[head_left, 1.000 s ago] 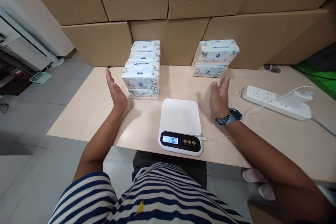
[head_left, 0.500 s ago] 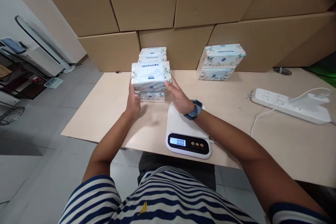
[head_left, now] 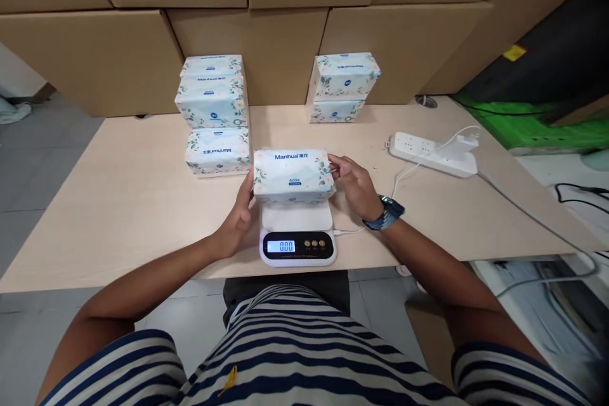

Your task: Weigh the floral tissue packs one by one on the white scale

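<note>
Between my two hands is a white tissue pack [head_left: 294, 172] with a floral print and blue lettering, over the back part of a white digital scale [head_left: 296, 219]. My left hand [head_left: 236, 222] grips the pack's left side. The fingers of my right hand [head_left: 356, 185] press its right end. The scale's lit display [head_left: 281, 246] reads 0.00; whether the pack touches the platform I cannot tell. Left of the pack, several more tissue packs [head_left: 212, 101] stand stacked against the boxes. Another stack of two tissue packs [head_left: 346, 79] stands at the back right.
Large cardboard boxes [head_left: 280, 44] form a wall along the back of the wooden table [head_left: 143, 203]. To the right lies a white power strip [head_left: 432, 155] with a charger and cables. A thin white cable runs to the scale. Green material [head_left: 514, 133] sits past the table's right side.
The tissue pack has moved right and toward me, from the left stack to over the scale, held in both hands. My view has turned right.
</note>
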The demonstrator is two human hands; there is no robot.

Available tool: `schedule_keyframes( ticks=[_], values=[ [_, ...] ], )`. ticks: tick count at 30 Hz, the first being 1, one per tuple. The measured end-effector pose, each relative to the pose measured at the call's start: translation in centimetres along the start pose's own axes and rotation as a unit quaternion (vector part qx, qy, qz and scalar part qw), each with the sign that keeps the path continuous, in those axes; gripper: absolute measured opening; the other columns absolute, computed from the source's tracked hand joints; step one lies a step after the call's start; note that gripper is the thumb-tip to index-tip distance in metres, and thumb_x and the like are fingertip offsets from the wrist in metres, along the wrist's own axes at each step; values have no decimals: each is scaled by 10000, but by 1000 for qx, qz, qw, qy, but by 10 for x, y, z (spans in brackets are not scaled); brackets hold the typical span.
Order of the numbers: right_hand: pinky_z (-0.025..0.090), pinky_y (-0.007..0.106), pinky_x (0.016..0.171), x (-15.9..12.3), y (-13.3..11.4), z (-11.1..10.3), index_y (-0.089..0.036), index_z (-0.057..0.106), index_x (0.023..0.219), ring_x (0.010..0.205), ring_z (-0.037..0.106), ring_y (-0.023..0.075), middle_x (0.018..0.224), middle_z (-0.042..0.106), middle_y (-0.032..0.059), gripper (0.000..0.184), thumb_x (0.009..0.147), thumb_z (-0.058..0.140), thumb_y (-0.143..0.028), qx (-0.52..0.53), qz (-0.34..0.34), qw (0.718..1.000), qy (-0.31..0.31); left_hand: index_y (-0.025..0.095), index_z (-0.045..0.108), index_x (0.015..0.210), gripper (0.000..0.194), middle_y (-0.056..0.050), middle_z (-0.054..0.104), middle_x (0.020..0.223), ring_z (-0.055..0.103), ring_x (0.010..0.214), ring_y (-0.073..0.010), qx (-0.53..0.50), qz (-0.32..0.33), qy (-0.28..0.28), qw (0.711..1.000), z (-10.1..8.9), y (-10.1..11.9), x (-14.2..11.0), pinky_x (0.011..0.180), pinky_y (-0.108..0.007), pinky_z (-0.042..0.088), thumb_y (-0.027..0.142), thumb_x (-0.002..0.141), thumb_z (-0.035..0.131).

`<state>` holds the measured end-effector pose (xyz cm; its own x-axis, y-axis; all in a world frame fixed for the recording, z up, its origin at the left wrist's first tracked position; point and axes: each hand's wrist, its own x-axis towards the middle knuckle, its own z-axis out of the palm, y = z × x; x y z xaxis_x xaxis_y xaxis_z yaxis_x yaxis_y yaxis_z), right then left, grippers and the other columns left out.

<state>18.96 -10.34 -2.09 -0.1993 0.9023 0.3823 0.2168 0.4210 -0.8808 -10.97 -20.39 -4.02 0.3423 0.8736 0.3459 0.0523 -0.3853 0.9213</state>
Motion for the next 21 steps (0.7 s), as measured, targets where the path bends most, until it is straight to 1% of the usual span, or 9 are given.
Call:
schedule_keyframes(
  ticks=[2, 3, 5, 8, 11, 16, 21],
  values=[
    [634, 444, 827, 6, 8, 2, -236, 840, 1242, 853, 735, 238, 978, 808, 90, 809, 959, 481, -903, 8, -4, 1000, 19, 439, 257, 1763, 887, -11, 193, 1889, 205, 1755, -408, 2, -1, 34, 999, -1, 0, 3, 1419, -658, 291, 889, 1000, 298],
    [628, 439, 824, 7, 11, 2, -236, 846, 1207, 848, 738, 236, 956, 810, 87, 800, 968, 467, -898, 18, -1, 999, 31, 440, 331, 1739, 851, -26, 233, 1875, 259, 1736, -409, 5, -1, 43, 999, -2, 1, 4, 1392, -663, 350, 878, 1010, 293],
    [623, 434, 815, 5, 15, 1, -241, 852, 1139, 841, 753, 238, 924, 818, 82, 770, 992, 444, -877, 31, 8, 998, 45, 433, 412, 1702, 810, -57, 296, 1843, 348, 1691, -401, 6, -3, 37, 999, -3, 2, 5, 1330, -649, 452, 861, 1026, 292],
    [633, 443, 844, -5, 16, -2, -252, 848, 1109, 887, 785, 249, 961, 840, 87, 707, 1022, 452, -831, 13, 6, 999, 41, 430, 444, 1683, 775, -75, 364, 1802, 440, 1629, -377, 9, -5, 34, 999, -5, 1, 5, 1280, -612, 513, 841, 1040, 309],
    [650, 443, 850, -11, 13, -4, -258, 842, 1146, 928, 800, 257, 1016, 854, 95, 692, 1025, 460, -821, -15, -9, 999, 38, 429, 477, 1663, 749, -80, 439, 1764, 536, 1550, -355, 18, -18, 66, 998, -7, -3, 6, 1267, -600, 520, 828, 1044, 343],
    [655, 418, 791, -12, 10, -4, -247, 844, 1178, 867, 795, 241, 1000, 860, 93, 717, 1033, 435, -819, -40, -26, 998, 34, 347, 545, 1600, 765, -115, 524, 1724, 630, 1473, -336, 4, -53, 102, 993, -10, -9, 11, 1234, -600, 544, 833, 1041, 353],
    [629, 387, 713, -14, 9, -5, -244, 838, 1208, 821, 791, 234, 921, 854, 73, 704, 1051, 425, -792, -59, -34, 997, 22, 302, 557, 1569, 758, -142, 572, 1687, 716, 1367, -312, 19, -40, 123, 991, -10, -11, 14, 1134, -566, 610, 819, 1052, 359]
  ],
)
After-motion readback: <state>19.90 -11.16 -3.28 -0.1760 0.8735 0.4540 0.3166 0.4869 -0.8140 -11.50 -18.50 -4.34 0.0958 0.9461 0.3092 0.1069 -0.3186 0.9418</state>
